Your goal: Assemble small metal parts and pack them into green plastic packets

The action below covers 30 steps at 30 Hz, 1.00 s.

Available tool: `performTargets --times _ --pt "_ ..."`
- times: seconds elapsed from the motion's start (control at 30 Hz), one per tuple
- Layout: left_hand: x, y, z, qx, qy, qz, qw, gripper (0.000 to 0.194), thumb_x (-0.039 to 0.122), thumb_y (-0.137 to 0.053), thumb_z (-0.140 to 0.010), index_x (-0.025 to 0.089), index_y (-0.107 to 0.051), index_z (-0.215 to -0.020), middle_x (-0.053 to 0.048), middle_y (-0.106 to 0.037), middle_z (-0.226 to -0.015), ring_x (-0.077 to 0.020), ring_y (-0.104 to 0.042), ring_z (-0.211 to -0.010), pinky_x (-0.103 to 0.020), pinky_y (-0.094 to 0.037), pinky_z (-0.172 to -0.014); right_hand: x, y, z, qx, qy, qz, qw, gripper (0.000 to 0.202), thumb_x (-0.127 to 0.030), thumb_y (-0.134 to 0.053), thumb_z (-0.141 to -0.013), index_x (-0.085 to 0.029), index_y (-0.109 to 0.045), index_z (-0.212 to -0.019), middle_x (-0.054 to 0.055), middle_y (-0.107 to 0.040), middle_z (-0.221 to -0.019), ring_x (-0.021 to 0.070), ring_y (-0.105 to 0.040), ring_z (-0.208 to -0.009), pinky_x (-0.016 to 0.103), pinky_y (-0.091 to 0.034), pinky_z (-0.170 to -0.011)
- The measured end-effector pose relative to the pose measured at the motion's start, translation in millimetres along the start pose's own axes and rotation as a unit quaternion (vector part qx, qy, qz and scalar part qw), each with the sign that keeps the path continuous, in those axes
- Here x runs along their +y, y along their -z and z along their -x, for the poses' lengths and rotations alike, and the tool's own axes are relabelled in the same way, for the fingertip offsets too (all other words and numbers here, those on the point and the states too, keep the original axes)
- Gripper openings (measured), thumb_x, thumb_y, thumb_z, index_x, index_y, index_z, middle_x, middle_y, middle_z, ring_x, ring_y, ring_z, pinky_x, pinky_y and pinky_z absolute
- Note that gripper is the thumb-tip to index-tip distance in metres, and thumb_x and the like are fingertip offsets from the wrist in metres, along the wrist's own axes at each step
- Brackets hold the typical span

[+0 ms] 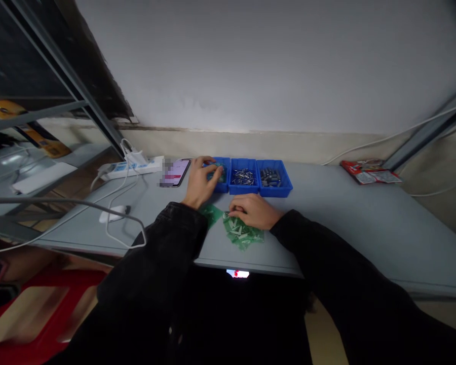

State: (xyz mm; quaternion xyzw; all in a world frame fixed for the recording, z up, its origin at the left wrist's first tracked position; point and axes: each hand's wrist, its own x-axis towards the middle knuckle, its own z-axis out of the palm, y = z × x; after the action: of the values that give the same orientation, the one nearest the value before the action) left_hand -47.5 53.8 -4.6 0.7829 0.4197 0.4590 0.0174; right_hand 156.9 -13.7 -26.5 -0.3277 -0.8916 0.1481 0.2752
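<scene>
My left hand (202, 181) is over the left blue bin (223, 189), which holds small green-tinted pieces. Its fingers are bent and apart, with nothing visible between them. My right hand (255, 210) is closed, fingertips pinched at the upper edge of a pile of small green plastic bags (243, 235) with pale pieces inside. Its fingers partly hide what they grip, apparently one of those bags. Another piece of green plastic (212, 215) lies below my left wrist. The middle blue bin (243, 189) contains metal screws, and grey plugs fill part of the right blue bin (275, 192).
Left of the bins lie a phone (179, 173) and a white power strip (148, 166) with trailing cables. A white mouse-like object (113, 214) sits nearer the left edge. At the far right is a red packet (370, 172) by the metal frame. A wall stands behind the grey table (327, 213).
</scene>
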Motion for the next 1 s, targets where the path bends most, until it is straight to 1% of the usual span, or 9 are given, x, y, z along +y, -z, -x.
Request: performTargets --times 0.07,0.17,0.27,0.33,0.4,0.57,0.7,0.83,1.0 --pt "7 1.9 1 -0.016 -0.028 0.022 0.999 0.027 0.035 -0.055 -0.100 0.019 -0.073 -0.087 -0.009 -0.063 -0.111 -0.0254 -0.054 -0.108 -0.048 -0.042 -0.103 -1 0 1 0.041 0.014 -0.012 0.999 0.011 -0.019 -0.069 -0.092 -0.017 -0.065 -0.082 -0.002 -0.059 -0.075 0.0109 -0.052 -0.069 0.025 -0.036 -0.067" --pt "18 4.9 3 -0.054 -0.063 0.059 0.995 0.028 0.035 -0.052 -0.101 0.017 -0.072 -0.092 -0.008 -0.066 -0.107 -0.0237 -0.058 -0.106 -0.044 -0.046 -0.100 -4 1 1 0.135 0.026 -0.027 0.990 0.010 -0.021 -0.063 -0.096 -0.018 -0.063 -0.087 -0.001 -0.059 -0.078 0.0111 -0.051 -0.067 0.025 -0.038 -0.067" --pt "26 6.0 4 -0.080 -0.082 0.092 0.989 0.022 0.030 -0.052 -0.102 0.017 -0.070 -0.104 -0.007 -0.069 -0.106 -0.0222 -0.061 -0.104 -0.041 -0.048 -0.097 -6 3 2 0.218 0.024 -0.014 0.976 0.012 -0.022 -0.058 -0.099 -0.018 -0.062 -0.088 0.001 -0.059 -0.079 0.0120 -0.051 -0.068 0.026 -0.039 -0.068" --pt "29 5.0 5 -0.088 -0.096 0.102 0.986 0.020 0.025 -0.053 -0.101 0.018 -0.067 -0.114 -0.008 -0.070 -0.108 -0.0214 -0.062 -0.103 -0.041 -0.049 -0.096 -7 4 1 0.255 0.012 -0.002 0.967 0.013 -0.022 -0.057 -0.099 -0.018 -0.061 -0.087 0.001 -0.059 -0.078 0.0125 -0.052 -0.068 0.027 -0.039 -0.067" --pt "29 3.1 6 -0.092 -0.115 0.105 0.984 0.023 0.020 -0.054 -0.100 0.020 -0.064 -0.120 -0.008 -0.070 -0.112 -0.0213 -0.062 -0.105 -0.042 -0.050 -0.096 -6 4 1 0.278 -0.008 0.006 0.961 0.012 -0.021 -0.057 -0.098 -0.018 -0.061 -0.087 0.001 -0.058 -0.077 0.0125 -0.051 -0.067 0.027 -0.039 -0.065" --pt "21 -3.7 10 -0.114 -0.181 0.093 0.973 0.031 0.015 -0.061 -0.093 0.020 -0.062 -0.124 -0.010 -0.066 -0.118 -0.0241 -0.060 -0.111 -0.045 -0.050 -0.097 0 3 0 0.301 -0.045 0.024 0.952 0.013 -0.023 -0.059 -0.097 -0.018 -0.061 -0.086 0.000 -0.056 -0.073 0.0120 -0.049 -0.063 0.026 -0.037 -0.062" --pt "14 -6.8 13 -0.138 -0.231 0.057 0.961 0.033 0.014 -0.063 -0.087 0.019 -0.064 -0.120 -0.011 -0.066 -0.114 -0.0257 -0.059 -0.106 -0.046 -0.050 -0.094 1 1 1 0.307 -0.050 0.022 0.950 0.015 -0.024 -0.058 -0.097 -0.018 -0.061 -0.084 -0.001 -0.050 -0.069 0.0119 -0.046 -0.061 0.027 -0.035 -0.060" --pt "11 -4.1 14 -0.145 -0.251 0.030 0.957 0.024 0.017 -0.059 -0.092 0.019 -0.068 -0.114 -0.010 -0.067 -0.108 -0.0259 -0.057 -0.102 -0.045 -0.048 -0.091 0 -1 1 0.285 -0.045 0.015 0.957 0.019 -0.026 -0.055 -0.099 -0.019 -0.062 -0.083 -0.001 -0.051 -0.068 0.0124 -0.047 -0.060 0.027 -0.036 -0.060" --pt "7 -1.6 16 -0.142 -0.249 0.043 0.957 0.019 0.030 -0.057 -0.098 0.018 -0.071 -0.104 -0.011 -0.069 -0.104 -0.0253 -0.057 -0.100 -0.044 -0.047 -0.090 1 7 4 0.282 -0.046 -0.009 0.958 0.020 -0.027 -0.048 -0.103 -0.019 -0.061 -0.090 0.002 -0.062 -0.079 0.0132 -0.055 -0.069 0.028 -0.041 -0.066"
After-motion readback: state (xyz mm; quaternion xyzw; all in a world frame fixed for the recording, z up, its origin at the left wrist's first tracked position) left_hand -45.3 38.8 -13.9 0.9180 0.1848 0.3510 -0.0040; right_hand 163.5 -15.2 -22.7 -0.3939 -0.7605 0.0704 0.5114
